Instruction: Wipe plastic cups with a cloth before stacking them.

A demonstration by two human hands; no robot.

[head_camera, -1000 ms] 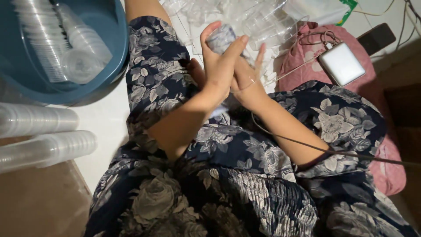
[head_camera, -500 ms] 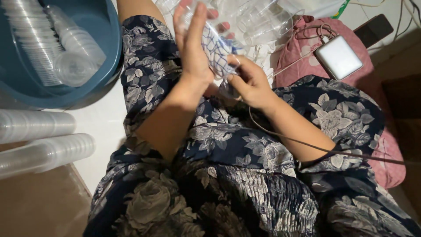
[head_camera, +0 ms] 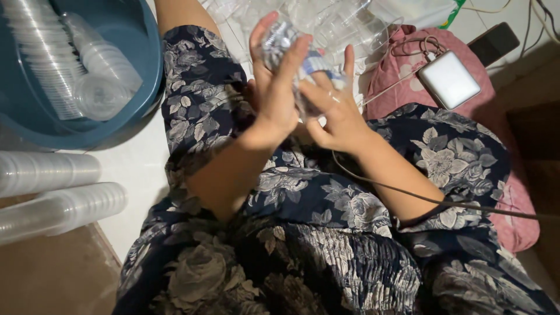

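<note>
Above my lap, in the head view, I see my left hand (head_camera: 274,87) and right hand (head_camera: 335,108) both closed around a crumpled clear plastic wrapper (head_camera: 291,49) with blue and white print, held between them over the dark floral dress (head_camera: 303,233). Left of my knee sits a blue tub (head_camera: 146,76) holding nested clear cups (head_camera: 70,64). Two sleeved cup stacks (head_camera: 52,192) lie on the floor beside it. Right of my hands, a white rectangular device (head_camera: 449,79) rests on pink cloth (head_camera: 402,70).
</note>
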